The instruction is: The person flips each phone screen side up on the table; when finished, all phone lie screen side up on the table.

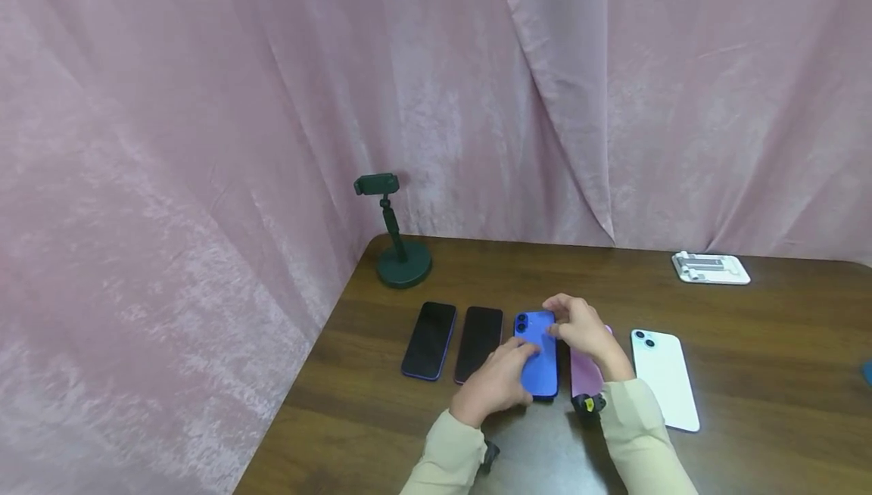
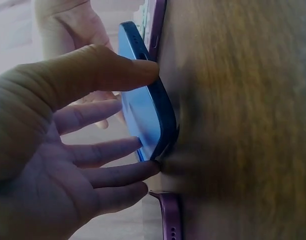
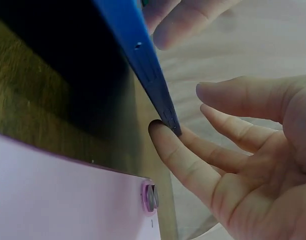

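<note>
A blue phone (image 1: 541,366), its back with two camera lenses facing up, is tilted above the wooden table between my hands. My left hand (image 1: 496,380) holds its lower left part; in the left wrist view the thumb (image 2: 143,72) lies on the phone's edge and the fingers reach its back and corner. My right hand (image 1: 580,326) is at the upper right corner. There, in the right wrist view, a fingertip (image 3: 160,127) touches the phone's end, while the thumb stays apart from it. Whether the phone still touches the table is hard to see.
Two phones with dark screens up, one (image 1: 428,341) and another (image 1: 479,340), lie to the left. A pink-purple phone (image 1: 584,375) lies under my right wrist, a white phone (image 1: 668,381) beyond it. Behind are a dark green phone stand (image 1: 403,263) and a white folded stand (image 1: 711,269).
</note>
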Tool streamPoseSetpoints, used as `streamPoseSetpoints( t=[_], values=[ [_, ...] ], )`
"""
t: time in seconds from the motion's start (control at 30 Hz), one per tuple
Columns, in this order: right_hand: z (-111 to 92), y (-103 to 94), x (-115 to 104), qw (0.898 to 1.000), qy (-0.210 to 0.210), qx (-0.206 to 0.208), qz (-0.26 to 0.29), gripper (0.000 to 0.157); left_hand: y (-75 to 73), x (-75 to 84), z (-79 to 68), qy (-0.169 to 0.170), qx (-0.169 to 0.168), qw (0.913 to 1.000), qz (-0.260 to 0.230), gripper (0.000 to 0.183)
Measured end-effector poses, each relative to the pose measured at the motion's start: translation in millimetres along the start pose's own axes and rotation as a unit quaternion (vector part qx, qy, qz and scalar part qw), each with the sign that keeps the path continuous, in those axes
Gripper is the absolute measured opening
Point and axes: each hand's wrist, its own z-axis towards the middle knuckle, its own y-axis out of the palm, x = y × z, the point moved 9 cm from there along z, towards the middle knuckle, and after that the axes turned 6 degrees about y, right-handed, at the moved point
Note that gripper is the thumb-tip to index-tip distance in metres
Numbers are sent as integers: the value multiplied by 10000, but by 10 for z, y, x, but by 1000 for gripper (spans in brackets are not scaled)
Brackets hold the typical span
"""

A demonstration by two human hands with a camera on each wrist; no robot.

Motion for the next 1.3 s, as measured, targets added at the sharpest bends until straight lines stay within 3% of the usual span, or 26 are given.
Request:
streamPoseSetpoints(
  t=[0.4,0.63,0.83,1.07,1.3],
  values=[
    [-65,-166,-136,9995,-225,30,-209,40,-5,82,63,215,6,9998,38,77],
    [-52,-221,-170,9990,-215,68,-373,41,-39,74,90,23,-31,9999,-138,91],
    [-65,-239,-224,9987,-201,183,-434,41,-19,78,78,122,-123,9977,-652,98],
    [-86,-159,-287,9994,-191,50,-274,41,-27,59,64,443,150,9845,-1687,100],
    [-78,-69,-301,9995,-271,-120,-69,41,-36,2,54,401,167,9840,-1730,93]
  ],
)
